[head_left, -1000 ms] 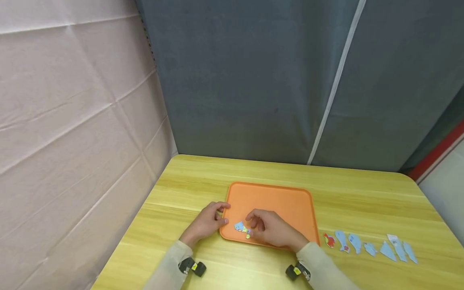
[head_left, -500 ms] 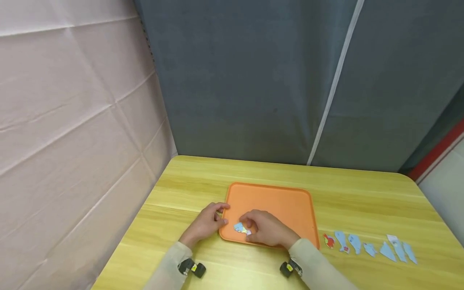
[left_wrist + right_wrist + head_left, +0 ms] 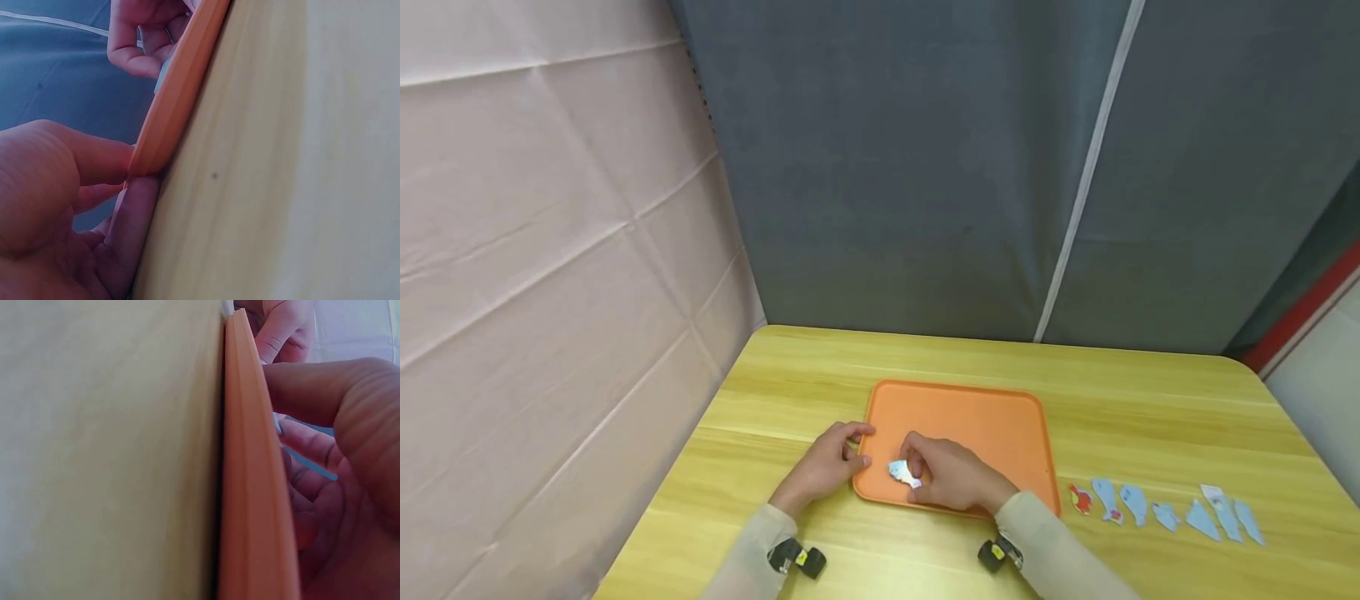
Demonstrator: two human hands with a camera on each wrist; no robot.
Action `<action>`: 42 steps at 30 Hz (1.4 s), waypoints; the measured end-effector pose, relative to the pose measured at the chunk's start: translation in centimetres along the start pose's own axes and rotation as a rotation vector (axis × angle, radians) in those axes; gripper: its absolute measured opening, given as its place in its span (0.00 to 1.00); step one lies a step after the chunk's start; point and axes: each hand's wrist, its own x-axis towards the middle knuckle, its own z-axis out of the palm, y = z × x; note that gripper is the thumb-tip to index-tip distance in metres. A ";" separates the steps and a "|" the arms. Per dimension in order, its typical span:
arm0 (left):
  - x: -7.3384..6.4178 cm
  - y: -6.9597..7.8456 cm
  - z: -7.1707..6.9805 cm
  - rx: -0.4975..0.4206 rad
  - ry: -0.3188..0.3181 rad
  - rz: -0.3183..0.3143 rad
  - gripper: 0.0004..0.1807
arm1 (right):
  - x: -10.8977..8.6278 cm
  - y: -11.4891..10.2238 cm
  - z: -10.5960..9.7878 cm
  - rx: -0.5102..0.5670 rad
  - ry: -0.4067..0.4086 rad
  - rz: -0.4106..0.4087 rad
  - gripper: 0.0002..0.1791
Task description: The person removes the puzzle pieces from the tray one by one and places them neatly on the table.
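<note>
A light-blue jigsaw puzzle piece point(image 3: 901, 472) lies near the left front of the orange tray point(image 3: 992, 417), its surface shining with glare. My right hand point(image 3: 951, 473) reaches over the tray and pinches the piece's right end between thumb and fingers, hiding part of it. At the tray's left edge my left hand point(image 3: 829, 458) grips the rim, thumb and forefinger spaced apart along it. In the left wrist view, the thumb and a finger of that hand point(image 3: 69, 187) meet at the tray's corner. Beyond the orange rim point(image 3: 256, 462) in the right wrist view, the right hand's fingers are partly hidden.
Right of the tray, a row of loose puzzle pieces lies on the wooden table point(image 3: 1142, 408): a red one point(image 3: 1081, 498) nearest, then several light-blue ones point(image 3: 1202, 520). A grey curtain point(image 3: 910, 167) hangs behind the table, and a pale cloth wall point(image 3: 565, 317) stands at the left.
My right hand has moved left and its fingers have come together on the puzzle piece. The piece has shifted slightly right and now catches the light. The left hand stays at the rim.
</note>
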 end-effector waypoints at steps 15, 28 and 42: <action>0.3 0.2 -0.1 -0.005 -0.003 0.000 0.23 | -0.8 0.3 -0.6 0.176 0.002 -0.037 0.08; 0.3 0.4 0.0 -0.006 -0.006 0.000 0.22 | -1.4 0.1 -1.1 0.218 0.042 -0.050 0.12; -0.1 0.1 0.1 0.006 -0.001 0.003 0.22 | -3.4 -0.1 -1.8 0.262 0.177 0.012 0.11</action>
